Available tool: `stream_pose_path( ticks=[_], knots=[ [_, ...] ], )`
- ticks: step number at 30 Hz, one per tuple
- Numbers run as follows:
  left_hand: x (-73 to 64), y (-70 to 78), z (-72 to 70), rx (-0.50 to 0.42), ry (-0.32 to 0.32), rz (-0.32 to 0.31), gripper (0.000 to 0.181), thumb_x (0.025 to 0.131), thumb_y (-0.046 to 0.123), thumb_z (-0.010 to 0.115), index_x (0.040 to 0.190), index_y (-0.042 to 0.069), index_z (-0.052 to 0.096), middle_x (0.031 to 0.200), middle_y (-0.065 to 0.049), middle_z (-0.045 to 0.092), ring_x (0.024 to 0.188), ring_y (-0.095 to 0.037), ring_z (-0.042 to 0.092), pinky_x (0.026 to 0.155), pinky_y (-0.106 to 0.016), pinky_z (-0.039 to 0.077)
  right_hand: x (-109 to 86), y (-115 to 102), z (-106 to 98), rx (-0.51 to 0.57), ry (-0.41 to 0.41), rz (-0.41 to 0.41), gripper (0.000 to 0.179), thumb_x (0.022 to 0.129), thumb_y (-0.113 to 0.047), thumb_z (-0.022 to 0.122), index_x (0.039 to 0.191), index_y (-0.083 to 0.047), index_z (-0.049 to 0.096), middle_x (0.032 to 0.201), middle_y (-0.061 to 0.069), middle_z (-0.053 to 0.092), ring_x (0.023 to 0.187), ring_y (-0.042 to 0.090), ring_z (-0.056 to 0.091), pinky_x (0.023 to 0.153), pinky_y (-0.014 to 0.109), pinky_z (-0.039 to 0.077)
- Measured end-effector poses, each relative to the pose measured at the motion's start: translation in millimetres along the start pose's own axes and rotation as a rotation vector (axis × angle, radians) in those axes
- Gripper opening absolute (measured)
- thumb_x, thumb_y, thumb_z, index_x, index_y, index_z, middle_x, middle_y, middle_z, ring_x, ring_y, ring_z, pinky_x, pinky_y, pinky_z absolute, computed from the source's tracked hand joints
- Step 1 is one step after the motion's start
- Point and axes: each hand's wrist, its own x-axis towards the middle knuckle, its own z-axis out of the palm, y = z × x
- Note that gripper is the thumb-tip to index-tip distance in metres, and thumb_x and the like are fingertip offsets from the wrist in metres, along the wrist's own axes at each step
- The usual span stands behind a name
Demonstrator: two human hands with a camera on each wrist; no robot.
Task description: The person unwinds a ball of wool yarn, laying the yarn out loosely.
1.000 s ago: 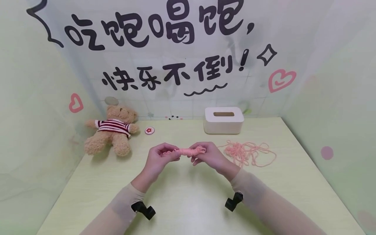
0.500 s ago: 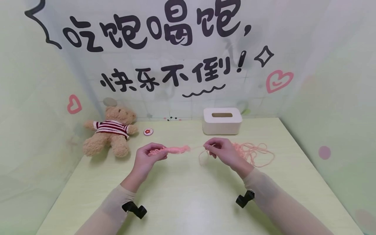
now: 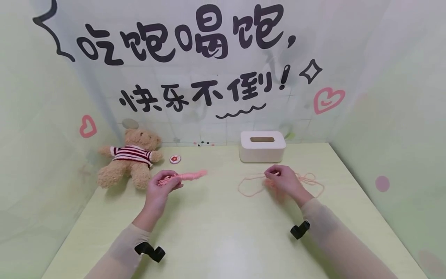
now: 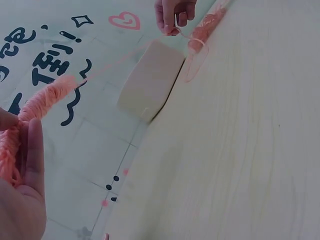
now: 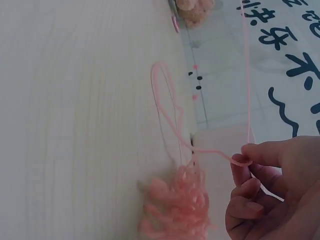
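My left hand (image 3: 161,190) grips one end of a wound bundle of pink yarn (image 3: 189,176), loops of it showing at the palm. Its wrapped end sticks out to the right, as the left wrist view also shows (image 4: 50,97). Between thumb and forefinger my right hand (image 5: 265,185) pinches a single strand of yarn (image 5: 248,75), drawn taut across to the bundle. From those fingertips a slack loop (image 5: 165,100) hangs down to a loose pink yarn pile (image 5: 182,205) on the table. In the head view the right hand partly hides that pile.
A white tissue box (image 3: 262,149) stands at the back of the table (image 3: 223,232). A teddy bear (image 3: 131,155) in a striped sweater leans at the back left, beside a small round badge (image 3: 175,159). Printed curtains (image 3: 216,93) enclose the back and sides.
My hands have drawn apart, the left going left with the bundle and the right going right. The right hand has gone from the bundle's end to pinching the strand, now stretched between them.
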Motion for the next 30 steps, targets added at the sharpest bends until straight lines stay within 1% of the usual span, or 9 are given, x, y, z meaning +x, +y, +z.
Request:
stream_pose_path(
  ticks=[7, 11, 14, 18, 20, 23, 26, 28, 30],
  knots=[
    [1.8, -0.8, -8.1, -0.036, 0.104, 0.028, 0.013, 0.092, -0.004, 0.074, 0.102, -0.003, 0.066, 0.088, -0.002, 0.069, 0.074, -0.012, 0.073, 0.077, -0.035, 0.069, -2.7, 14.9, -13.8, -0.118, -0.052, 0.098, 0.018, 0.101, -0.023, 0.066, 0.107, -0.007, 0.073, 0.102, 0.01, 0.069, 0.085, 0.023, 0.058, 0.064, 0.028, 0.052],
    [2.2, -1.3, -7.8, -0.042, 0.135, 0.034, 0.012, 0.091, -0.007, 0.073, 0.1, -0.001, 0.067, 0.087, -0.003, 0.07, 0.073, -0.012, 0.073, 0.075, -0.036, 0.069, -2.8, 14.8, -14.2, -0.189, -0.078, 0.116, 0.016, 0.1, -0.023, 0.067, 0.105, -0.009, 0.073, 0.098, 0.008, 0.07, 0.078, 0.022, 0.059, 0.061, 0.029, 0.053],
    [2.5, -2.4, -7.2, -0.056, 0.162, 0.039, 0.012, 0.091, -0.009, 0.072, 0.099, -0.002, 0.067, 0.087, -0.004, 0.069, 0.074, -0.014, 0.073, 0.075, -0.036, 0.069, -0.8, 14.0, -15.4, -0.274, -0.069, 0.109, 0.014, 0.099, -0.024, 0.067, 0.102, -0.011, 0.072, 0.094, 0.006, 0.069, 0.074, 0.022, 0.06, 0.059, 0.03, 0.052],
    [4.1, -2.7, -7.1, -0.08, 0.212, 0.036, 0.014, 0.091, -0.007, 0.072, 0.103, -0.006, 0.065, 0.088, -0.003, 0.069, 0.079, -0.016, 0.072, 0.075, -0.034, 0.069, 1.6, 17.1, -26.0, -0.376, -0.019, 0.104, 0.015, 0.098, -0.024, 0.062, 0.1, -0.011, 0.07, 0.094, 0.007, 0.069, 0.08, 0.025, 0.06, 0.064, 0.033, 0.05],
    [4.9, -2.6, -6.7, -0.089, 0.23, 0.039, 0.015, 0.091, -0.007, 0.073, 0.103, -0.006, 0.065, 0.087, -0.004, 0.069, 0.078, -0.015, 0.072, 0.075, -0.034, 0.069, 2.5, 19.3, -30.6, -0.388, 0.003, 0.116, 0.017, 0.099, -0.024, 0.061, 0.102, -0.01, 0.069, 0.098, 0.009, 0.07, 0.085, 0.027, 0.061, 0.068, 0.036, 0.051],
    [3.3, -3.1, -2.5, -0.077, 0.223, 0.045, 0.013, 0.09, -0.007, 0.074, 0.1, -0.004, 0.066, 0.086, -0.006, 0.069, 0.074, -0.013, 0.073, 0.074, -0.035, 0.069, 2.0, 16.0, -28.2, -0.361, 0.036, 0.093, 0.023, 0.1, -0.025, 0.061, 0.114, -0.009, 0.069, 0.112, 0.013, 0.07, 0.099, 0.032, 0.064, 0.08, 0.045, 0.055],
    [-0.8, -4.5, 6.3, -0.045, 0.154, 0.033, 0.013, 0.09, -0.006, 0.074, 0.1, -0.004, 0.066, 0.087, -0.007, 0.07, 0.074, -0.013, 0.073, 0.074, -0.037, 0.069, -1.1, 1.4, -12.1, -0.207, 0.008, 0.027, 0.033, 0.101, -0.027, 0.065, 0.13, -0.01, 0.066, 0.122, 0.015, 0.068, 0.102, 0.033, 0.065, 0.081, 0.047, 0.059],
    [-4.0, -5.1, 14.8, -0.031, 0.097, 0.015, 0.015, 0.09, -0.004, 0.075, 0.102, -0.005, 0.066, 0.087, -0.006, 0.071, 0.076, -0.013, 0.074, 0.075, -0.038, 0.069, -4.7, -13.3, 2.7, -0.06, -0.069, -0.05, 0.04, 0.101, -0.026, 0.066, 0.138, -0.01, 0.062, 0.126, 0.018, 0.068, 0.102, 0.035, 0.067, 0.08, 0.044, 0.062],
    [-6.5, -4.9, 24.0, -0.018, 0.03, -0.001, 0.017, 0.091, -0.001, 0.076, 0.104, -0.005, 0.065, 0.088, -0.006, 0.071, 0.079, -0.015, 0.074, 0.077, -0.039, 0.069, -8.7, -29.3, 18.5, 0.109, -0.192, -0.121, 0.045, 0.102, -0.024, 0.066, 0.144, -0.01, 0.058, 0.132, 0.018, 0.066, 0.099, 0.034, 0.069, 0.076, 0.039, 0.064]
  ],
)
